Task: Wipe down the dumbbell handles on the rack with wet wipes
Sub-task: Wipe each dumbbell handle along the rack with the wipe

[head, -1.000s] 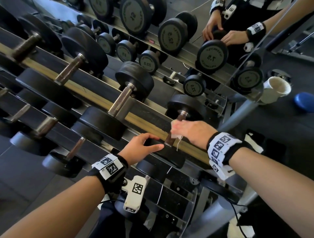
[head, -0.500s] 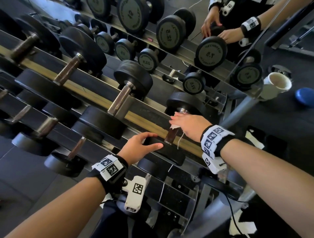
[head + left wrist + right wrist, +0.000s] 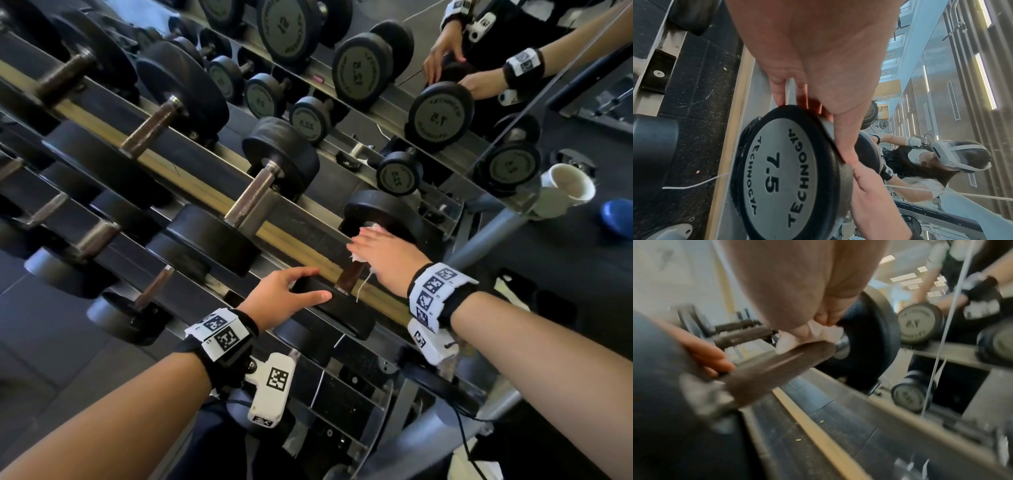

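Observation:
A 7.5 dumbbell (image 3: 346, 308) lies on the rack's (image 3: 301, 236) top tier at the right end. My left hand (image 3: 284, 294) cups its near head (image 3: 781, 175), fingers curled over the rim. The brown handle (image 3: 349, 277) runs up to the far head (image 3: 387, 212). Wrapped around the handle's upper end is a white wet wipe (image 3: 356, 257), and my right hand (image 3: 376, 246) grips it right against the far head. In the right wrist view, which is blurred, the wipe (image 3: 822, 332) bunches under my fingers above the handle (image 3: 777, 363).
Larger dumbbells (image 3: 250, 205) fill the rack to the left, with more on the lower tier (image 3: 113, 308). A mirror behind the rack reflects dumbbells and my hands (image 3: 442, 113). A white cup (image 3: 565, 185) and a blue object (image 3: 616, 216) sit at the right.
My right hand has slid the wipe up the handle from near the middle to the far head. The left hand has stayed on the near head.

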